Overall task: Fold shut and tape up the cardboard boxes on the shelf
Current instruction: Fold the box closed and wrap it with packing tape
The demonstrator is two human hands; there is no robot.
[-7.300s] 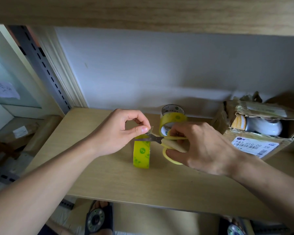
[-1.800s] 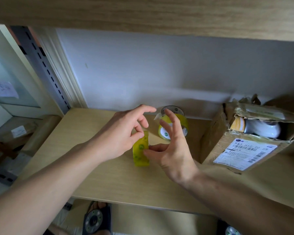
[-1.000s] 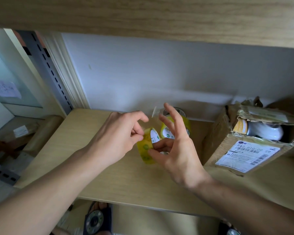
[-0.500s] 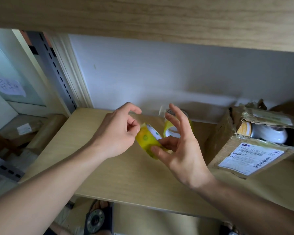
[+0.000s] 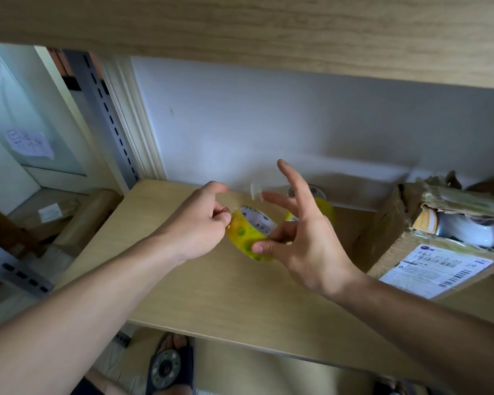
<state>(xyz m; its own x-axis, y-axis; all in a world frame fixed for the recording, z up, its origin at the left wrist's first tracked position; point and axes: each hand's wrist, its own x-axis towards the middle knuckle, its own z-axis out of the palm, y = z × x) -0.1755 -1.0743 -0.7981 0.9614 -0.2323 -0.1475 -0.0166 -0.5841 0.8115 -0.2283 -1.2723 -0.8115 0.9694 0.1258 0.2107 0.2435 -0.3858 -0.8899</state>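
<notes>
A yellow roll of tape (image 5: 247,233) is held tilted above the wooden shelf (image 5: 240,292). My right hand (image 5: 300,238) grips the roll with thumb and lower fingers, while its index and middle fingers point up. A small clear strip of tape (image 5: 254,191) sticks to the middle fingertip. My left hand (image 5: 200,226) pinches at the roll's left edge. A battered cardboard box (image 5: 439,246) with a white shipping label stands at the right, its top flaps open, a white object inside.
A second yellow tape roll (image 5: 322,208) stands behind my right hand near the white back wall. Another shelf board (image 5: 240,32) hangs low overhead. A grey slotted upright (image 5: 106,115) is at the left. A sandalled foot (image 5: 169,363) shows below.
Scissors seen earlier are gone from my right hand. The roll has been lifted off the shelf and tilted, both hands shifting slightly right. The view has drifted left and down.
</notes>
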